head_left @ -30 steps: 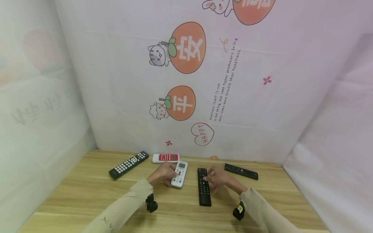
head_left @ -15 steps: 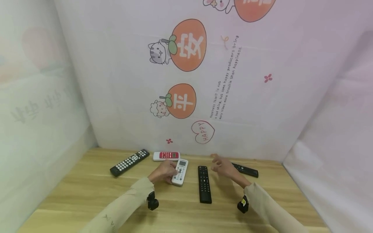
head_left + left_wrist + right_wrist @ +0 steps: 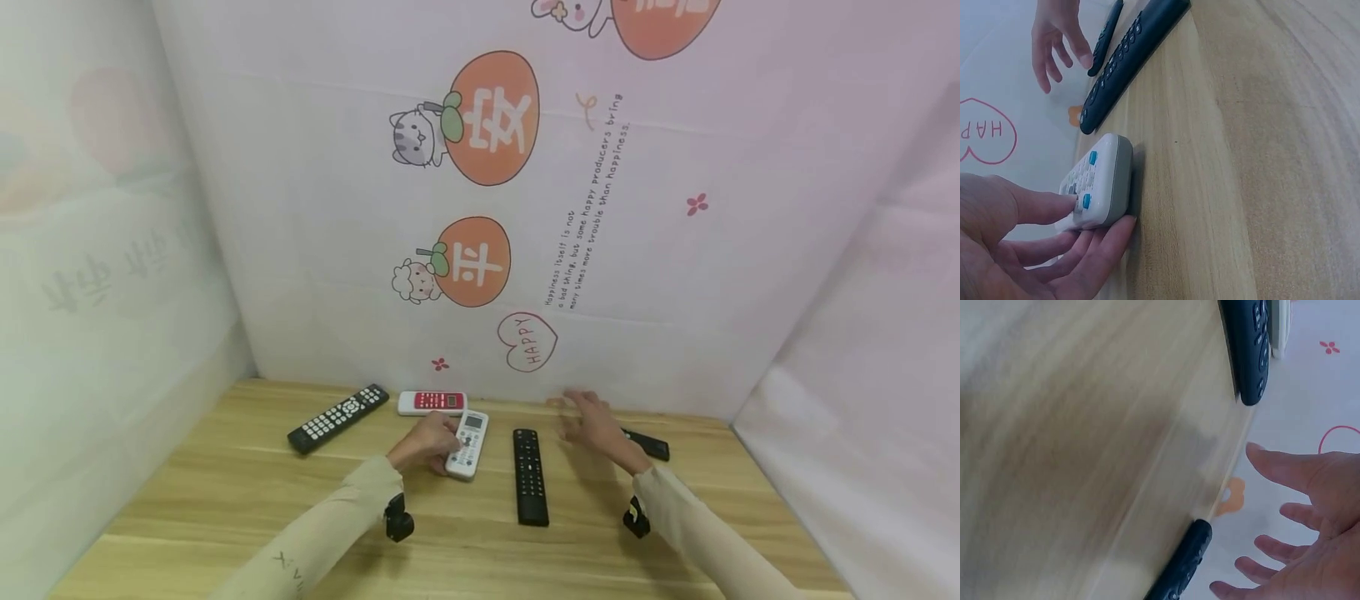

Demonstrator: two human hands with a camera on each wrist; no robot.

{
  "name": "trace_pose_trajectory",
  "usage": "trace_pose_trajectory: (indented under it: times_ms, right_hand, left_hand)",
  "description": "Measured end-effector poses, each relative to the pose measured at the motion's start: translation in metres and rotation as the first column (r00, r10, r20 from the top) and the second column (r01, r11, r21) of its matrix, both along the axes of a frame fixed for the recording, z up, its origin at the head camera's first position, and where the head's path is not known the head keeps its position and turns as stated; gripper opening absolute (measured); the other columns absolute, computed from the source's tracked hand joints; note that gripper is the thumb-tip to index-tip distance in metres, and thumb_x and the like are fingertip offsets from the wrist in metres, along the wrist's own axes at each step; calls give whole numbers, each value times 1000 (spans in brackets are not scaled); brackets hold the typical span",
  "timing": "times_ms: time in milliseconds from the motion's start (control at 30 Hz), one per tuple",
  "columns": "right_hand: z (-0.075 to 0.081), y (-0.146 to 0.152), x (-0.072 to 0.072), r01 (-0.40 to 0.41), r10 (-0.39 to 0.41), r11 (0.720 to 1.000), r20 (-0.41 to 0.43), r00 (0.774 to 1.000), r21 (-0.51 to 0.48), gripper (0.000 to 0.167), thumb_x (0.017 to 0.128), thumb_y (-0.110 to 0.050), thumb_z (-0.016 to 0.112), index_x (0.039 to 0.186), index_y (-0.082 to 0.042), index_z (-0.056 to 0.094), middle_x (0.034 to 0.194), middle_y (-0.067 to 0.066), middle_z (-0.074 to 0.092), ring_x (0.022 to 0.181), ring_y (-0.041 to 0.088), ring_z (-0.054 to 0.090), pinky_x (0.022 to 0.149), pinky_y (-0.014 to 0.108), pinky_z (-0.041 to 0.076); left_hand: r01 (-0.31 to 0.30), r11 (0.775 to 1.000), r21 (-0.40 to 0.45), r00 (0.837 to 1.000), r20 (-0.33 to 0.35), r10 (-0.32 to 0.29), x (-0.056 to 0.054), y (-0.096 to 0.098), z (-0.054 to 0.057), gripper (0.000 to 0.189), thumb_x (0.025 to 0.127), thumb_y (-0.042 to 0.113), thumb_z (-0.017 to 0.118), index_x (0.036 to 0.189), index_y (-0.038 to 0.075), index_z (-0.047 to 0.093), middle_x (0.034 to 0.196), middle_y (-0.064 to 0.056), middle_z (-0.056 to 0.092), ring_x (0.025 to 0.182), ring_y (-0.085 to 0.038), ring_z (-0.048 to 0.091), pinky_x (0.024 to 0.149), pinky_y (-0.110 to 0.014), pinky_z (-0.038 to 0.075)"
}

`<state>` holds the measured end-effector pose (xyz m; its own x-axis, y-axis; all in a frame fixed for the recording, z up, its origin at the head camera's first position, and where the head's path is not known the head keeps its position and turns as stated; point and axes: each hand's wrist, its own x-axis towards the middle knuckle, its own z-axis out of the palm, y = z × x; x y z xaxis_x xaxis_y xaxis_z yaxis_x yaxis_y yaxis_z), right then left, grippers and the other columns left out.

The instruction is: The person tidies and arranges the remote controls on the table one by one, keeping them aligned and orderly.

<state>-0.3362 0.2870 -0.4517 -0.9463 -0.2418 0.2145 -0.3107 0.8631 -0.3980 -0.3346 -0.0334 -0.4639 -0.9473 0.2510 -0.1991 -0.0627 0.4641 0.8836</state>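
Observation:
In the head view my left hand point(image 3: 427, 442) holds a white remote control point(image 3: 467, 450) with a small grey screen. The left wrist view shows the thumb on the button face of this white remote point(image 3: 1099, 181) and fingers under its edge. My right hand point(image 3: 596, 429) hovers above the table between a long black remote point(image 3: 530, 479) and a smaller black remote point(image 3: 651, 444), which it partly hides. From the right wrist, the hand point(image 3: 1310, 531) holds nothing, its thumb and fingers spread apart.
At the back lies a white remote with a red panel point(image 3: 432, 403), behind the left hand. A black remote with white buttons point(image 3: 339, 418) rests at the left. White printed cloth point(image 3: 337, 250) closes off the wooden table point(image 3: 450, 558) at the back and sides.
My right hand has left the long black remote and moved up and to the right, its fingers opening. The left hand keeps its hold on the white remote.

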Motion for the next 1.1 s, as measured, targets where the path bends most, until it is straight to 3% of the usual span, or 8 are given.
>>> trace_pose_trajectory:
  times_ms: [333,633,900,1100]
  right_hand:
    - [8,24,-12,-10,3,997,82,997,75,78,87,-14,85,150,9,45,151,40,41,137,61,39,112,75,39]
    - [11,39,-9,-10,-3,995,128,992,104,75,89,-16,83,148,13,46,148,41,45,133,61,45,108,72,46]
    - [17,48,-6,-32,7,985,147,989,169,60,93,-10,75,140,18,50,142,40,52,132,58,49,111,67,46]
    - [18,53,-7,-32,2,988,195,981,148,56,89,-4,78,135,18,54,136,39,56,127,57,52,109,66,47]
  left_hand:
    - [-7,999,-37,1000,-16,7,-6,1,5,40,89,-5,66,127,-15,60,86,-17,70,65,-24,70,53,-36,65]
    - [-16,998,-56,1000,-16,15,1,1,5,38,89,-6,66,126,-13,62,84,-15,69,63,-23,68,51,-34,64]
    - [1,1000,-23,999,-37,-2,3,-1,2,38,89,-6,64,126,-14,61,81,-15,71,61,-22,68,51,-35,64]
    - [2,999,-32,1000,-22,-3,3,-1,1,39,89,-6,64,127,-15,60,82,-15,70,61,-22,68,51,-35,65]
